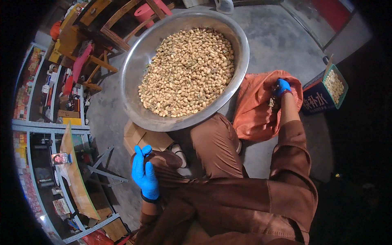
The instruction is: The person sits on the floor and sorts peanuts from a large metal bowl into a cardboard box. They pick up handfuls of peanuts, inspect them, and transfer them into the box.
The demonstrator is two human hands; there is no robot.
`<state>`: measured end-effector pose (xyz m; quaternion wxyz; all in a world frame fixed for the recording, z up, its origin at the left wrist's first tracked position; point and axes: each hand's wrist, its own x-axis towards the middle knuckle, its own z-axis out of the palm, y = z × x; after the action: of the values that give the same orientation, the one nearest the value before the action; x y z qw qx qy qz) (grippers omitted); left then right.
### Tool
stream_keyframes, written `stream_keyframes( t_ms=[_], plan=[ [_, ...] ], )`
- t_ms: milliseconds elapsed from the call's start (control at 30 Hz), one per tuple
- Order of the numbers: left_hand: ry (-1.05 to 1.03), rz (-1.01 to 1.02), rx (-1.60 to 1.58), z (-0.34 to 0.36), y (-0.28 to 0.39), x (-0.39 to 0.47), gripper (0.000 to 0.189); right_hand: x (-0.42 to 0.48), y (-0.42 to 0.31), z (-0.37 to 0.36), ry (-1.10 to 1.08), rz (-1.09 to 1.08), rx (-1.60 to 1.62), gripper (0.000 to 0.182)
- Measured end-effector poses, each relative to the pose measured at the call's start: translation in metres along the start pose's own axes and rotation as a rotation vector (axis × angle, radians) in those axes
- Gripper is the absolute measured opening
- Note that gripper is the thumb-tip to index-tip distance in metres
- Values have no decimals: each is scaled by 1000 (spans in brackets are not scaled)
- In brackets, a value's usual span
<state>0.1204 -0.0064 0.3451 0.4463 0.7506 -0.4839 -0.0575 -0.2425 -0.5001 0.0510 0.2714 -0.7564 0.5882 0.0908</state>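
A wide steel basin holds a large heap of unshelled peanuts with bits of leaf and stem among them. To its right, an orange woven sack stands with its mouth open. My right hand, in a blue glove, reaches into the mouth of this sack, and its fingers are partly hidden. Pale peanuts show inside the sack just below that hand. My left hand, also gloved in blue, is raised over my leg beside the basin's near side, with nothing in it.
A box bearing writing, with a green-rimmed basket of peanuts, stands right of the sack. Below the basin sits a cardboard box. Shelves, a folding table with a phone, and wooden chairs line the left.
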Motion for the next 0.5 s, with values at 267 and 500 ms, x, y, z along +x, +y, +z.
stream_keyframes(
  t_ms=[267, 500],
  plan=[
    [-33, -58, -68, 9, -8, -2, 46, -96, -39, 67, 544, 109, 151, 44],
    [-91, -65, -39, 18, -7, 2, 46, -55, -62, 91, 124, 314, 1116, 57]
  ],
)
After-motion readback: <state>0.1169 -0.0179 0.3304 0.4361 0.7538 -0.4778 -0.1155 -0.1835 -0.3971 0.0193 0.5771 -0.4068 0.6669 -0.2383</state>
